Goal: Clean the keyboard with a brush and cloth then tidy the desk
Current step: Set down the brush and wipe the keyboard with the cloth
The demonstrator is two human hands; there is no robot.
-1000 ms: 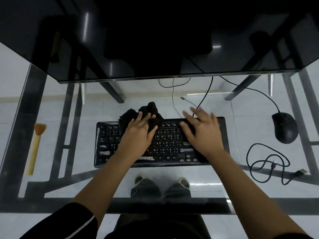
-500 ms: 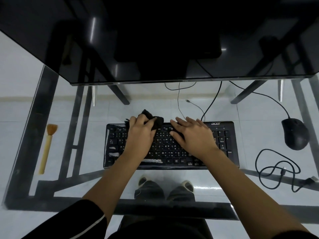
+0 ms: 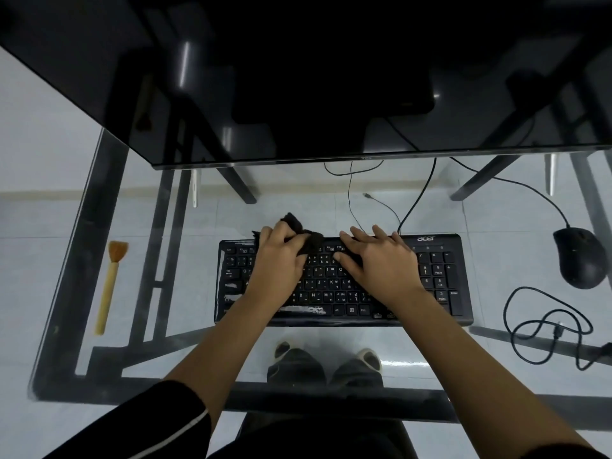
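Note:
A black keyboard (image 3: 440, 276) lies in the middle of the glass desk (image 3: 185, 346). My left hand (image 3: 276, 265) grips a dark cloth (image 3: 309, 241) bunched against the keyboard's upper left keys; most of the cloth is hidden under the hand. My right hand (image 3: 381, 261) rests flat on the keys just right of centre, fingers spread and straight, holding the keyboard down. A brush (image 3: 111, 286) with a yellow handle and orange bristles lies alone at the desk's left side.
A large dark monitor (image 3: 298, 77) overhangs the back of the desk. A black mouse (image 3: 581, 261) sits at the right, with a coiled black cable (image 3: 546, 329) in front of it. Thin cables (image 3: 414, 203) run behind the keyboard. Feet show through the glass.
The cloth has been gathered tighter under my left hand, with less of it showing. My right hand has shifted left along the keys. The camera view has drifted.

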